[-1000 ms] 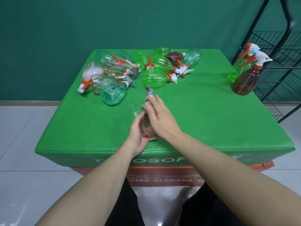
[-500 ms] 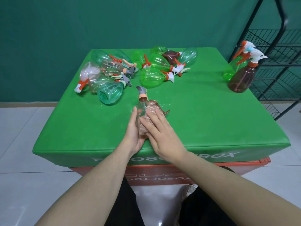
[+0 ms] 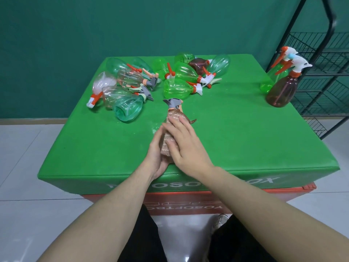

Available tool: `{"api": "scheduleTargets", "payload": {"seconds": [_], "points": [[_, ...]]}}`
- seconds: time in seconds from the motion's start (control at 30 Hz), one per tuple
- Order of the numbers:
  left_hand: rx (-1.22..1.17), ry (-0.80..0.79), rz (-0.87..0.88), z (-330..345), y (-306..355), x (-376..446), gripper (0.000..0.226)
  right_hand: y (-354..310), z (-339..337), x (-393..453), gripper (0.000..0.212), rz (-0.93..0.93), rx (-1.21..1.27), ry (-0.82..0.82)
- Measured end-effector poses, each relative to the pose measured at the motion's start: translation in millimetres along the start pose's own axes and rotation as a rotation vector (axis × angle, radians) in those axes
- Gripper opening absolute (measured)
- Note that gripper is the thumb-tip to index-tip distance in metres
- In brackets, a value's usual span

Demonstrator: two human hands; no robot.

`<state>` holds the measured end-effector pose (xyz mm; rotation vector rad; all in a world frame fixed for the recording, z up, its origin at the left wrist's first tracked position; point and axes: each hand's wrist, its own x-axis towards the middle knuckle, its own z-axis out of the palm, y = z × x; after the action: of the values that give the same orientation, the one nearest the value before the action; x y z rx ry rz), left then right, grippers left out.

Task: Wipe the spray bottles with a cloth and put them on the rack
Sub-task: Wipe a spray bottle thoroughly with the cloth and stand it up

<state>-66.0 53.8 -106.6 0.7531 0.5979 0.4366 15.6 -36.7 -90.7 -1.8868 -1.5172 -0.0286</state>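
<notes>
A clear pinkish spray bottle with a grey nozzle (image 3: 173, 104) lies over the near middle of the green table (image 3: 236, 140). My left hand (image 3: 157, 155) grips its lower body from the left. A brownish pink cloth (image 3: 174, 118) is wrapped over the bottle, and my right hand (image 3: 186, 145) presses it onto the bottle with fingers laid flat. Most of the bottle's body is hidden under cloth and hands. The black wire rack (image 3: 324, 76) stands at the right.
A pile of several green, teal and pinkish spray bottles (image 3: 151, 84) lies at the far side of the table. Two upright bottles, a brown spray bottle (image 3: 281, 91) and a green spray bottle (image 3: 270, 78), stand at the far right edge by the rack.
The cloth now covers more of the bottle, up near its neck. My right hand has slid along the bottle with the cloth. The camera has shifted slightly.
</notes>
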Motion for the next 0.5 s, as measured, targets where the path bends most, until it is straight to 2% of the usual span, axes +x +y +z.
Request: {"api": "scheduleTargets", "payload": {"seconds": [0.1, 0.33, 0.4, 0.5], "points": [[0.047, 0.001, -0.024, -1, 2, 0, 0.049, -2, -6, 20, 0.055, 0.092, 0.068, -0.056], [0.104, 0.043, -0.026, -5, 1, 2, 0.051, -2, -4, 49, 0.055, 0.353, 0.218, -0.139], [0.098, 0.052, -0.027, -5, 1, 2, 0.051, -2, -2, 46, 0.053, 0.369, 0.208, -0.132], [0.063, 0.042, -0.044, -5, 0, 2, 0.055, -2, 0, 36, 0.051, 0.277, 0.148, -0.115]]}}
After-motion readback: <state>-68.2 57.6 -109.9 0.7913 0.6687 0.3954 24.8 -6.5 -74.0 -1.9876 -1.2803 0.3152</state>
